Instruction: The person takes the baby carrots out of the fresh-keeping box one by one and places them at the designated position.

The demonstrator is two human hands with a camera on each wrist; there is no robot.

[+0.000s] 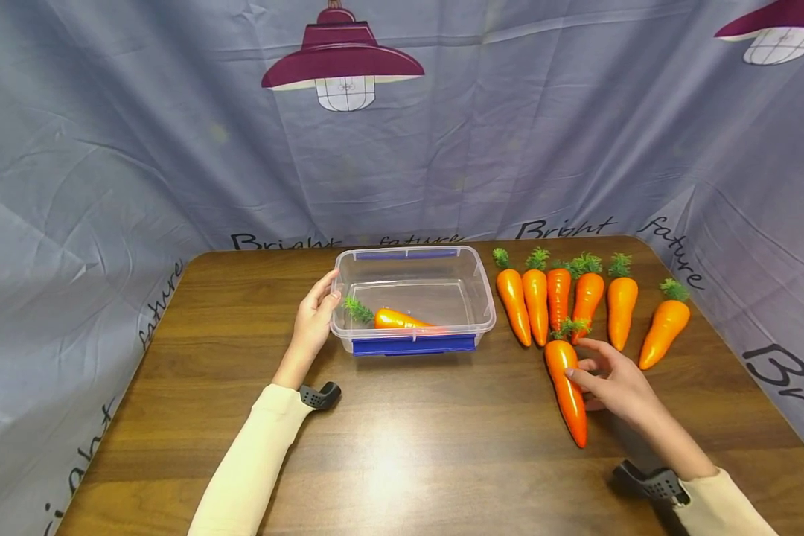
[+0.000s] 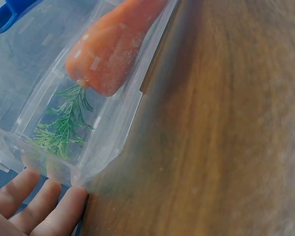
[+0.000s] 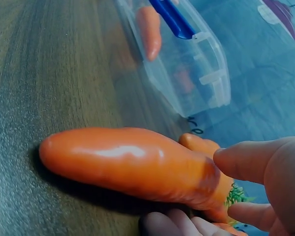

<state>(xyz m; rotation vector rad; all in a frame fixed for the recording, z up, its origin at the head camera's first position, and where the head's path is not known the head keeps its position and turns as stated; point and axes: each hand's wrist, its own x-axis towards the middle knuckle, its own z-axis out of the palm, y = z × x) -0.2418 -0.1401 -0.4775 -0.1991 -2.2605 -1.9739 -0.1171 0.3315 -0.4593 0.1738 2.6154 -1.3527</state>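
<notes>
A clear plastic container with blue latches stands at the middle of the table. Inside lies one orange carrot with a green leafy top. My left hand rests against the container's left end; in the left wrist view its fingertips touch the outer wall. Nearer me than a row of carrots lies another carrot, tip towards me. Around its upper part is my right hand, the fingers spread. Its thumb is at the carrot's side, and other fingers lie low on the opposite side.
Several carrots stand side by side right of the container; the rightmost carrot is set a little apart. A wooden table carries everything. Grey printed curtains close in the back and sides.
</notes>
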